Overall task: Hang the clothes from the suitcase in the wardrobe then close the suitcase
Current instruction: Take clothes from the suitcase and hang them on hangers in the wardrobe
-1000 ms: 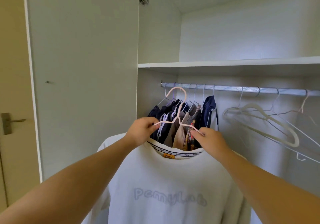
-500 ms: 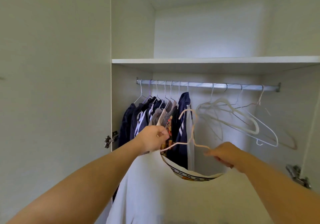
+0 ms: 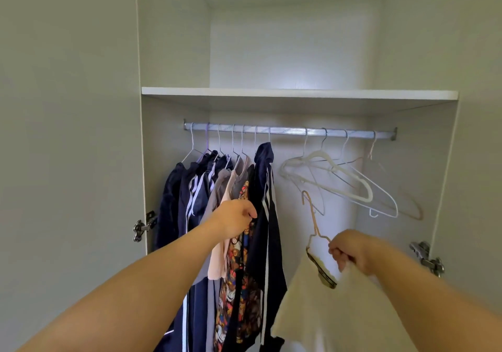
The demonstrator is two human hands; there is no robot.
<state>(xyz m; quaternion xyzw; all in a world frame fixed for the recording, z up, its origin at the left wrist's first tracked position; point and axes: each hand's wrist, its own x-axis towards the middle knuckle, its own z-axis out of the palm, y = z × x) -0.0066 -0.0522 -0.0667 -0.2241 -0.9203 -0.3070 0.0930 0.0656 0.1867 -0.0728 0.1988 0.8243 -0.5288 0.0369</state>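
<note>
Fingers (image 3: 341, 255) of our right hand (image 3: 355, 252) are curled tight on one arm of the pink hanger (image 3: 315, 225) and on a fold of the white shirt (image 3: 323, 313), at the lower right of the frame, well under the rail (image 3: 290, 131). Our left hand (image 3: 235, 217), in the middle of the frame, has its fingers bent against the hung clothes (image 3: 206, 215); we cannot tell if it grips them or only pushes them. If this bundle swings to the right, it may close the free gap on the rail. The shirt hangs mostly from one side, so it may slide off. The empty hangers (image 3: 339, 180) may catch the hook, which is small and tilted and may miss the rail
</note>
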